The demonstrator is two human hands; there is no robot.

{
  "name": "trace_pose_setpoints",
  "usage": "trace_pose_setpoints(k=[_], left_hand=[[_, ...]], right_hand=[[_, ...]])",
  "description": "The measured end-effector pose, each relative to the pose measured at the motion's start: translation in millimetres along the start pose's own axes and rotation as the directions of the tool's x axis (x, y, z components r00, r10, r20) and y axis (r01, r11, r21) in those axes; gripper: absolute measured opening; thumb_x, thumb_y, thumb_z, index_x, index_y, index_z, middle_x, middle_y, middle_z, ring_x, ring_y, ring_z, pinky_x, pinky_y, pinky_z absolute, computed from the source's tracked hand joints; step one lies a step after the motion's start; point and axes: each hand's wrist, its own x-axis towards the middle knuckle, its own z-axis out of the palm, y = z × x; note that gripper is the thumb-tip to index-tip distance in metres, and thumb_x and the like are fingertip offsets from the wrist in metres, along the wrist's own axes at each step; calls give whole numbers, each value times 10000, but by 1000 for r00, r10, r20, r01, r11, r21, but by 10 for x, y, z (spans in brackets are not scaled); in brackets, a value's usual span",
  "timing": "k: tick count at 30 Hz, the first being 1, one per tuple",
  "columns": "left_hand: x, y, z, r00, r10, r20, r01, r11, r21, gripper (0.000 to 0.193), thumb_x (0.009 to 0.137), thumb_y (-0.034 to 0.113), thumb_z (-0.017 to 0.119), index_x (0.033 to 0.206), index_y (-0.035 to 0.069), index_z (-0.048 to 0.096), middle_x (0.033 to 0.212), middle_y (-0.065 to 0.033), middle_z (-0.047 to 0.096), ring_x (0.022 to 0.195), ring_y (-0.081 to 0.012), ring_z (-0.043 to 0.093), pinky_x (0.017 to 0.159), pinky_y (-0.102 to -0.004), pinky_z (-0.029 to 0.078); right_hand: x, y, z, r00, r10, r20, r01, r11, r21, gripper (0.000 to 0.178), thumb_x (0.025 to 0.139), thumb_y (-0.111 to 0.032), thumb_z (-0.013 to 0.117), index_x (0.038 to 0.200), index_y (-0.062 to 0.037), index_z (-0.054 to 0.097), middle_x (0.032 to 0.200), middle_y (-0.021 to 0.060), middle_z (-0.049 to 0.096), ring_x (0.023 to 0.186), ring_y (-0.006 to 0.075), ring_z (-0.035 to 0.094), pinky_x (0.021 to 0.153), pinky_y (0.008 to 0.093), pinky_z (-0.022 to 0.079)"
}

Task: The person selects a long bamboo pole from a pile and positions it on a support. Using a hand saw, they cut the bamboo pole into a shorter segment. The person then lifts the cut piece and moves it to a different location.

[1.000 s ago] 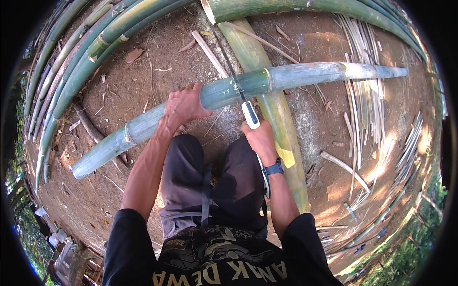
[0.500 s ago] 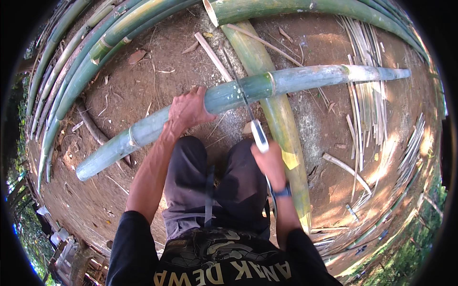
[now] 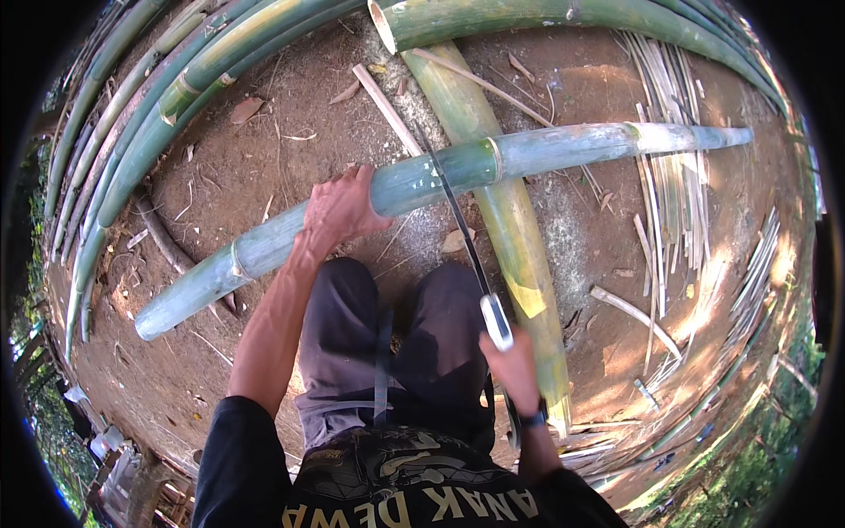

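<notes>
A long green bamboo pole (image 3: 563,152) lies across in front of my knees, resting on a yellowish bamboo pole (image 3: 519,255) that runs from near to far. My left hand (image 3: 341,207) is wrapped over the green pole, left of the crossing. In my right hand (image 3: 512,365) is the white-and-black handle of a hand saw (image 3: 463,227). The saw's dark blade lies across the green pole, just left of a node, its teeth hidden against the bamboo. Pale dust lies on the ground around the blade.
Several green bamboo poles (image 3: 167,114) lie at the far left. A thick cut bamboo pole (image 3: 493,18) runs along the far side. Bundles of thin split strips (image 3: 673,185) lie at the right. A short curved stick (image 3: 638,321) rests on the soil nearby.
My right hand has pulled the saw back toward me and slightly right, so more blade shows on the near side of the pole. My left hand keeps its grip.
</notes>
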Motion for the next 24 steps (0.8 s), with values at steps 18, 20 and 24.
trace_pose_setpoints(k=[18,20,24], left_hand=[[-43,23,-18,1000,-16,26,16,1000,15,840,648,497,798,1293,33,522,1095,-227,674,991,-391,687,882,-480,534],[93,191,9,994,-30,101,29,999,16,916,639,498,795,1373,45,486,1197,-217,647,1068,-376,665,936,-465,515],[12,77,-36,992,-55,112,54,998,8,912,630,495,801,1364,49,494,1187,-210,651,1066,-374,667,934,-470,513]], right_hand=[[465,-301,79,995,88,57,-83,993,-80,281,815,-204,656,843,76,655,724,277,646,725,390,699,645,445,510],[1258,-526,351,998,-20,-67,12,993,-115,361,797,-264,672,823,96,648,724,305,639,733,466,662,640,471,495],[666,-272,252,998,63,12,-62,997,-39,306,805,-220,675,842,83,655,715,277,646,739,406,690,648,448,506]])
